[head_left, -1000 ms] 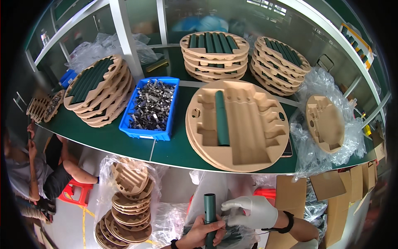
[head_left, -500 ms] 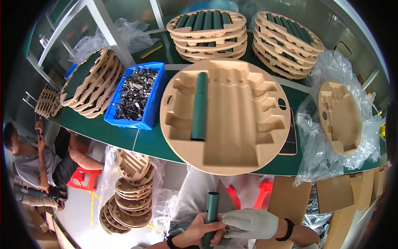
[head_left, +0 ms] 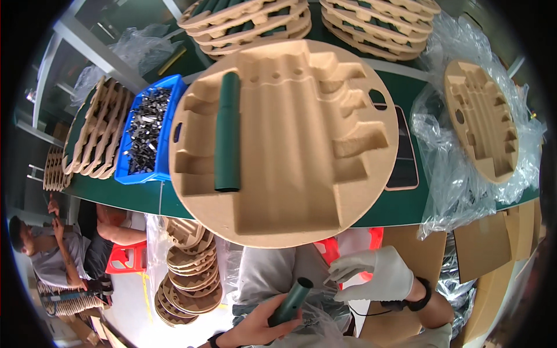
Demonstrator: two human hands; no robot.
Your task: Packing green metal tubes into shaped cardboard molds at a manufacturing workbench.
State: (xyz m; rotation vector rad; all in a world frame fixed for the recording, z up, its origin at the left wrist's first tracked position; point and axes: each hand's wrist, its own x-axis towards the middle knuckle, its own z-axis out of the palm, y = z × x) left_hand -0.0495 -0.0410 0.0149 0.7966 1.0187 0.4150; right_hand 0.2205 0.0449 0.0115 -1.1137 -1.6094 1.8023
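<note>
I see left hand (head_left: 268, 322) wrapped round green tube (head_left: 292, 301), tilted, below round tray (head_left: 278, 209). Gloved right hand (head_left: 380, 277) nearby, fingers half-curled; can't quite tell if pinching anything.

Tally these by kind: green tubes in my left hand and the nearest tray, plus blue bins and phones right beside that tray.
Green tubes: 2 (one in the left hand, one in the nearest tray)
Blue bin: 1
Phone: 1
Total: 4

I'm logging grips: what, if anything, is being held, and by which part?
The left hand holds a green tube below its open upper end. Whether the gloved right hand holds anything small cannot be told.
</note>
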